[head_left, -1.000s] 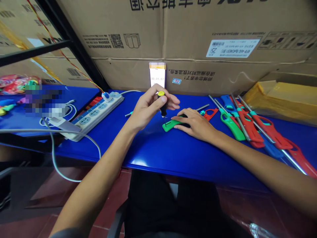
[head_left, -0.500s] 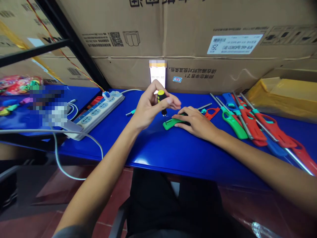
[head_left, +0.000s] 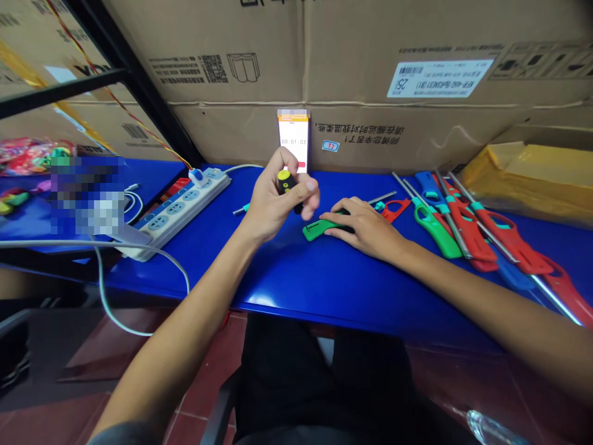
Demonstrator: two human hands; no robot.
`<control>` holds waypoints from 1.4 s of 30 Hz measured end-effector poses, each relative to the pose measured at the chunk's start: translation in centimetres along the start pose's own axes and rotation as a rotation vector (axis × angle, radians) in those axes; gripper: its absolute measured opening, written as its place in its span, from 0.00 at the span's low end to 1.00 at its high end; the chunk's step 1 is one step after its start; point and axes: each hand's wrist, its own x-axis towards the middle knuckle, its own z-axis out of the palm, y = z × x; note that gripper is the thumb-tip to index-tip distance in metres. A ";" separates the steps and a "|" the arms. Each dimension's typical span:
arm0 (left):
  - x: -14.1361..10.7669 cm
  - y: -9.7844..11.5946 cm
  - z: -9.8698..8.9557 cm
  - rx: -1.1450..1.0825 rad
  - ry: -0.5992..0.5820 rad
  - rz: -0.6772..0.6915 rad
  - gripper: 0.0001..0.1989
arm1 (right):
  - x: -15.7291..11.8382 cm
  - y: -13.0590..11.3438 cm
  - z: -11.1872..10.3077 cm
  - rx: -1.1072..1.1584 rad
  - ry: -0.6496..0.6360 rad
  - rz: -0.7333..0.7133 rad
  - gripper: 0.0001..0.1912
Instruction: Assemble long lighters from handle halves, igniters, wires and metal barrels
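Note:
My left hand [head_left: 267, 207] is closed around a short screwdriver [head_left: 286, 181] with a black and yellow handle. It is held tilted above the table, and its shaft is not clearly visible. My right hand [head_left: 373, 227] rests on the table, its fingers wrapped over a green lighter casing [head_left: 315, 230] with a slot near its end. The hand covers the rest of the casing. Just beyond the right hand lie a metal tube [head_left: 384, 198] and a red lighter part [head_left: 396, 211]. A small teal-tipped part [head_left: 241, 209] lies behind my left wrist.
Several long-nosed lighters, among them a green lighter [head_left: 440, 232] and a red lighter [head_left: 514, 238], lie piled at the right. A phone [head_left: 293, 133] showing a timer leans on a cardboard box [head_left: 352, 74]. At left are a power strip [head_left: 185, 207] and a loose white cable [head_left: 104, 290].
My left hand has drawn the screwdriver slightly left, away from the green lighter casing, and tilted it. My right hand stays on the casing.

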 end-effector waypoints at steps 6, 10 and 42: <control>0.3 1.3 0.1 -0.059 -0.095 -0.046 0.26 | -0.1 -0.1 0.0 -0.001 0.007 0.001 0.21; 0.6 0.8 0.2 -0.060 -0.037 -0.009 0.24 | -0.1 0.0 0.1 -0.016 0.007 -0.011 0.21; 0.6 0.9 1.1 -0.259 -0.014 -0.094 0.23 | -0.1 -0.3 0.0 -0.072 0.017 -0.020 0.22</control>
